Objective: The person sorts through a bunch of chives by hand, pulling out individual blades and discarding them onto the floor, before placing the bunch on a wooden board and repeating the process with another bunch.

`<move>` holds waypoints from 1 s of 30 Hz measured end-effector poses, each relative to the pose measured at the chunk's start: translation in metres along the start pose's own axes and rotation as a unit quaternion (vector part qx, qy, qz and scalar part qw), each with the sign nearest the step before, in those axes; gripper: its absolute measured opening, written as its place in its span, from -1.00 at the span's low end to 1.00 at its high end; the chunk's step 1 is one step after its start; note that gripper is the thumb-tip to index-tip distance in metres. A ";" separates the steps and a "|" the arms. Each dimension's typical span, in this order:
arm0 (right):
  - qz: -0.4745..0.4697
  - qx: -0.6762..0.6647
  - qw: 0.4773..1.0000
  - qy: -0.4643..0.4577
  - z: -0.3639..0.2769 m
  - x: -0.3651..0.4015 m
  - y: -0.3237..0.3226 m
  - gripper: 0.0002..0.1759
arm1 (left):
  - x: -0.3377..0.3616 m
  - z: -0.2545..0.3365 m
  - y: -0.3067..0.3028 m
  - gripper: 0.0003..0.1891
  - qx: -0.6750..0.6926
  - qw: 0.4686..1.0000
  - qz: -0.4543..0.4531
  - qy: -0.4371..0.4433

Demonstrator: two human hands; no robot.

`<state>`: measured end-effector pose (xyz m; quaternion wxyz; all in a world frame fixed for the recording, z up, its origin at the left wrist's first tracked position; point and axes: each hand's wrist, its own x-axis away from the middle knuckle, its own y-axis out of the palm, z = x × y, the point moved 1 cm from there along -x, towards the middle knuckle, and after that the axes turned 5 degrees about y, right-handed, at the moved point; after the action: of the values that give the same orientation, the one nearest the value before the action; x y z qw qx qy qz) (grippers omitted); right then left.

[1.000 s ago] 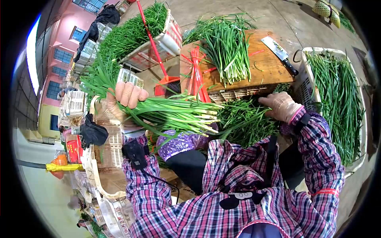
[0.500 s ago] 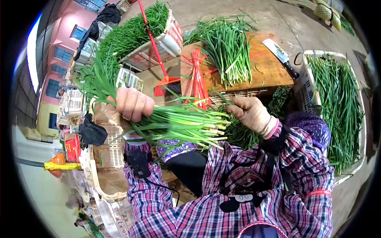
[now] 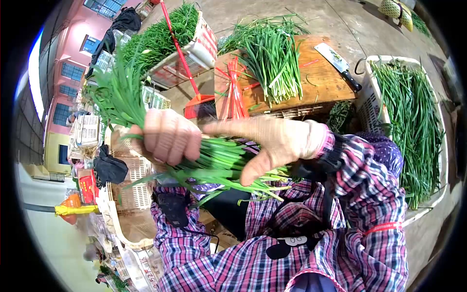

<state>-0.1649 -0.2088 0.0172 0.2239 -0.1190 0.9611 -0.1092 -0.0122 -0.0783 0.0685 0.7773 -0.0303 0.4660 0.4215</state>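
My left hand [image 3: 171, 137] is closed around a bunch of garlic chives [image 3: 221, 158]. The leaves fan out to the upper left, and the pale cut ends point right. Across the bunch reaches my right hand [image 3: 272, 141], slightly blurred, with thumb and forefinger spread apart over the stalks and its fingertips close to my left hand. Beyond, a pile of garlic chives [image 3: 279, 65] lies on a wooden board [image 3: 323, 80], beside a bundle of red ties [image 3: 234, 92]. A cleaver [image 3: 335, 61] with a black handle rests at the board's right side.
At the right stands a white crate [image 3: 379, 104] packed with long green leaves. Another filled crate [image 3: 180, 61] is at the upper left, with a red-handled dustpan [image 3: 198, 104] in front of it. An open plastic basket [image 3: 119, 224] sits at the lower left, near a black cloth [image 3: 110, 166].
My right hand has moved left from beside the cut ends to over the bunch, and its pinch has opened. The thin leaf it pinched is no longer visible there. My left hand keeps its grip.
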 end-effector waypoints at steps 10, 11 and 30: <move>-0.042 -0.298 0.900 0.316 0.081 0.069 0.033 -0.62 | 0.086 0.020 -0.004 -0.72 -0.130 0.773 0.607 0.129; -0.022 -0.316 0.882 0.350 0.071 0.073 0.030 -0.62 | 0.098 0.021 -0.011 -0.70 -0.110 0.785 0.591 0.149; 0.024 0.569 0.799 0.191 0.047 0.140 -0.010 -0.34 | 0.199 0.024 -0.033 -0.70 -0.251 0.703 0.615 0.255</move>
<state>-0.2637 -0.2646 -0.0779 0.0661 0.0765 0.7518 -0.6516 0.0686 0.0355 -0.0785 0.1605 -0.0369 0.4386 0.8834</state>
